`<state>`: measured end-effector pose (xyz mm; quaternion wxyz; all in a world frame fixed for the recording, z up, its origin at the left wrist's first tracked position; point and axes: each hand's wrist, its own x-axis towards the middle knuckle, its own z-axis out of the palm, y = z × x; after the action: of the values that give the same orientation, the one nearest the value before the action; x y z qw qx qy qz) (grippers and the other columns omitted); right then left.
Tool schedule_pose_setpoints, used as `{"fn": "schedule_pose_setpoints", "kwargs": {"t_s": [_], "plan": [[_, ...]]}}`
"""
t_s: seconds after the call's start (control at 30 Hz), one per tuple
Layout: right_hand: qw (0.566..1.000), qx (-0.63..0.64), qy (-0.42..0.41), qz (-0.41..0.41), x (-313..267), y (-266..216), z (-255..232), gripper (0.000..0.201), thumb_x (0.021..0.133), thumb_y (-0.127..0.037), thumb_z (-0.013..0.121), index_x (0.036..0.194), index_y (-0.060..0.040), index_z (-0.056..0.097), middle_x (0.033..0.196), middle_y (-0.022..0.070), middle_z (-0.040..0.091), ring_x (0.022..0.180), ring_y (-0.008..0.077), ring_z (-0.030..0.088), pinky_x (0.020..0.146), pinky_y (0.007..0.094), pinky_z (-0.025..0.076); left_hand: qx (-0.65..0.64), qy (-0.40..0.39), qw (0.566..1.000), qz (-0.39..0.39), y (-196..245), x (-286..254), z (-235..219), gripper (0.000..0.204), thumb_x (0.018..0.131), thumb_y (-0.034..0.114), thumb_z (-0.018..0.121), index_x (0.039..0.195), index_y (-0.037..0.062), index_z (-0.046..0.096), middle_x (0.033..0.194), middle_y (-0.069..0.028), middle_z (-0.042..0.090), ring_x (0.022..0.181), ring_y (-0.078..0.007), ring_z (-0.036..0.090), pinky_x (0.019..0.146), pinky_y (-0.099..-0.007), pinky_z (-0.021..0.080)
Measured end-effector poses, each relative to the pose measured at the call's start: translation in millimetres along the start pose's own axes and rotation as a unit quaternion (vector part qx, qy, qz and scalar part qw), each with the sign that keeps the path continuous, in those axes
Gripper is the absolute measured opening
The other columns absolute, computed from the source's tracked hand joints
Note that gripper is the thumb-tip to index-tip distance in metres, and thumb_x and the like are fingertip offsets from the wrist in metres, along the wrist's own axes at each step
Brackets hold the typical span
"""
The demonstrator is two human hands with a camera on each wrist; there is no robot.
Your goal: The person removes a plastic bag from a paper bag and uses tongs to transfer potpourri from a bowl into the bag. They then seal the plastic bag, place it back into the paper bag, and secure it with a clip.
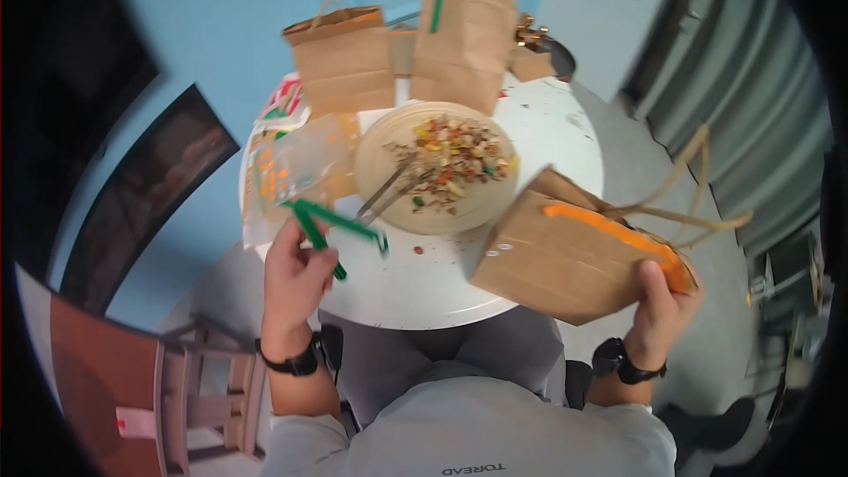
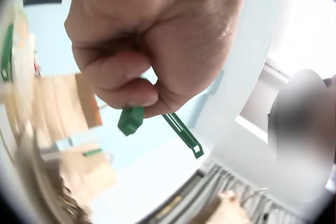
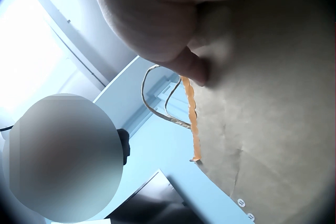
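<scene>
The left hand (image 1: pixel 299 278) pinches a green plastic clip (image 1: pixel 311 231), its two arms spread apart in a V, over the table's left front edge. In the left wrist view the clip (image 2: pixel 181 133) sticks out below curled fingers. At the right, the right hand (image 1: pixel 667 314) grips a brown paper bag (image 1: pixel 565 256) by its orange-edged top, thumb on the near face. The bag is tilted, its twisted handles (image 1: pixel 702 177) pointing right. In the right wrist view the bag (image 3: pixel 273 103) fills the right side, and the fingers behind it are hidden.
A round plate (image 1: pixel 375 159) holds chopped mixed pieces and metal tongs (image 1: pixel 386 190) on the white table (image 1: pixel 397 291). Two upright paper bags, one on the left (image 1: pixel 344 62) and one in the middle (image 1: pixel 459 53), stand behind. A clear bag with orange dots (image 1: pixel 305 159) lies left.
</scene>
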<state>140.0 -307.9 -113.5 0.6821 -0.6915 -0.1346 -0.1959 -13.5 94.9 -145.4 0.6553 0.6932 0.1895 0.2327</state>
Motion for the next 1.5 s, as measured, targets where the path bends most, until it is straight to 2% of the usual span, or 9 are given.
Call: {"fn": "schedule_pose_setpoints", "kwargs": {"t_s": [0.2,0.3,0.43,0.57,0.8,1.0,1.1,1.3,1.5], "plan": [[0.999,0.041,-0.017,0.025,-10.7,-13.9,1.9,0.024,0.087,-0.006,0.084,0.104,0.0067,0.075,0.094,0.0068,0.074,0.087,0.0127,0.066,0.081,0.0274,0.051,-0.065,-0.274,0.955,-0.088,35.9,-43.4,32.7,0.018,0.089,-0.002,0.075,0.102,0.0002,0.062,0.078,-0.0076,0.071,0.069,-0.0167,0.073,0.059,-0.0261,0.055],[0.998,0.041,-0.043,0.026,-16.8,-20.0,-1.5,0.022,0.087,-0.005,0.084,0.103,0.0071,0.075,0.094,0.0074,0.075,0.085,0.0126,0.066,0.078,0.0273,0.052,0.067,-0.295,0.938,0.172,30.9,-37.4,42.4,0.021,0.089,0.005,0.082,0.097,-0.0001,0.063,0.075,-0.0092,0.071,0.070,-0.0166,0.072,0.060,-0.0277,0.053],[0.995,0.069,-0.062,0.036,-22.9,-28.3,2.8,0.019,0.087,-0.002,0.083,0.102,0.0070,0.076,0.091,0.0079,0.076,0.081,0.0125,0.067,0.075,0.0267,0.053,0.026,-0.092,0.931,0.352,60.2,-55.3,82.5,0.020,0.093,0.014,0.081,0.088,0.0027,0.065,0.071,-0.0072,0.068,0.062,-0.0177,0.065,0.060,-0.0272,0.049],[0.995,0.042,-0.094,0.014,-25.0,-29.9,0.5,0.016,0.087,-0.002,0.082,0.100,0.0064,0.077,0.089,0.0081,0.076,0.079,0.0121,0.067,0.073,0.0262,0.052,0.156,-0.132,0.849,0.487,100.9,-41.5,99.7,0.031,0.088,0.025,0.085,0.085,0.0036,0.063,0.104,-0.0171,0.068,0.098,-0.0288,0.068,0.083,-0.0408,0.050],[0.989,0.032,-0.141,-0.010,-29.4,-29.5,-8.2,0.014,0.087,-0.001,0.082,0.099,0.0047,0.077,0.088,0.0080,0.076,0.078,0.0120,0.066,0.071,0.0263,0.052,0.187,-0.281,0.806,0.486,97.3,-10.5,136.9,0.042,0.079,0.034,0.091,0.086,0.0053,0.061,0.136,-0.0183,0.067,0.113,-0.0400,0.066,0.100,-0.0468,0.049],[0.987,0.079,-0.139,0.027,-31.6,-17.1,-12.0,0.015,0.088,-0.001,0.082,0.101,0.0054,0.077,0.091,0.0077,0.076,0.080,0.0118,0.067,0.073,0.0262,0.052,-0.004,-0.240,0.928,0.284,69.6,-27.0,148.8,0.058,0.069,0.025,0.100,0.109,0.0047,0.065,0.119,-0.0117,0.076,0.103,-0.0216,0.074,0.090,-0.0331,0.058],[0.984,0.120,-0.125,0.045,-31.8,-17.6,-12.1,0.017,0.088,-0.001,0.083,0.102,0.0059,0.076,0.092,0.0073,0.076,0.081,0.0118,0.067,0.074,0.0261,0.053,0.017,-0.230,0.926,0.300,74.1,-21.7,149.7,0.073,0.067,0.023,0.102,0.125,0.0051,0.062,0.110,-0.0092,0.076,0.103,-0.0181,0.073,0.090,-0.0335,0.057],[0.980,0.148,-0.110,0.072,-33.1,-12.5,-13.9,0.019,0.087,-0.001,0.084,0.103,0.0061,0.076,0.093,0.0073,0.076,0.082,0.0114,0.067,0.076,0.0259,0.053,0.091,-0.314,0.921,0.213,65.6,-16.5,148.7,0.050,0.069,0.018,0.101,0.106,0.0026,0.072,0.097,-0.0026,0.073,0.092,-0.0116,0.066,0.084,-0.0286,0.052],[0.983,0.128,-0.116,0.069,-35.6,-1.8,-20.7,0.019,0.086,0.000,0.085,0.101,0.0068,0.076,0.093,0.0079,0.076,0.082,0.0115,0.067,0.076,0.0260,0.052,0.076,-0.287,0.934,0.199,50.9,-20.6,154.4,0.059,0.071,0.024,0.100,0.118,0.0008,0.074,0.105,-0.0096,0.077,0.099,-0.0156,0.070,0.094,-0.0314,0.053]]}}
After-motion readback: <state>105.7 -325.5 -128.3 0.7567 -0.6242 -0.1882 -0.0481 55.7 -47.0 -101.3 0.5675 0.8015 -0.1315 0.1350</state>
